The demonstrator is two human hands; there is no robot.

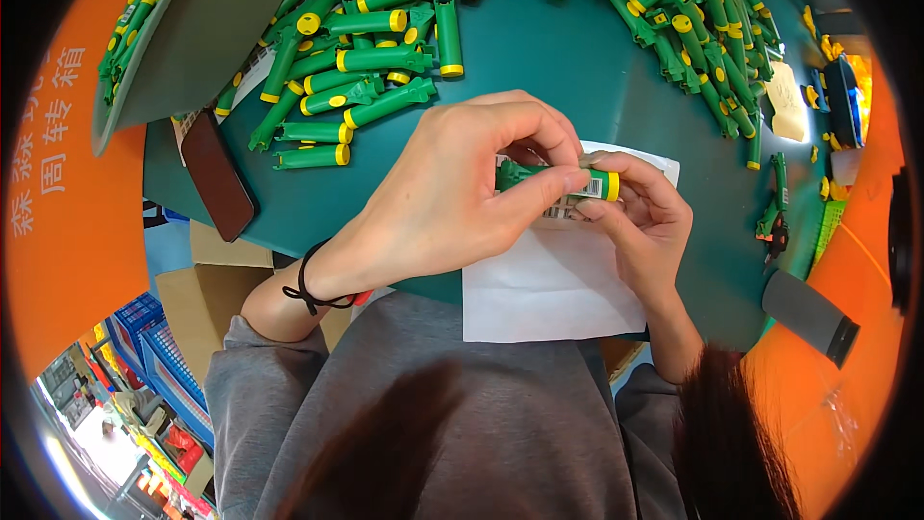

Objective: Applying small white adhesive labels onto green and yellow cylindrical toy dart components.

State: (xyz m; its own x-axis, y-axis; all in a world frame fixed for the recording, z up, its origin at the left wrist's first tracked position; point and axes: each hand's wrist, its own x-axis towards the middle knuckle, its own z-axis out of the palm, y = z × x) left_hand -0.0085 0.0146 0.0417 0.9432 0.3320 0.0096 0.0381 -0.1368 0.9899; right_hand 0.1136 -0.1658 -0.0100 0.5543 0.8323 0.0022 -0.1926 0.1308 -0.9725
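From the head view, we're right over the green tabletop, and both hands are busy with one piece. Our left hand, a black cord bracelet at its wrist, is curled nearly closed around the green body, thumb laid along the top. Our right hand pinches the capped end, thumb below and fingers above. Between them sits the green plastic tube, yellow cap to the right, held over a white sheet with printed barcodes just behind it. And there's a barcode label on the tube, right by our left thumb! We'd call this the labelling step, probably pressing that sticker flat; whether its edges are all down, we can't tell. The moment calls for a steady right-hand pinch and an even thumb stroke. Beyond, similar tubes heap up at left and right.
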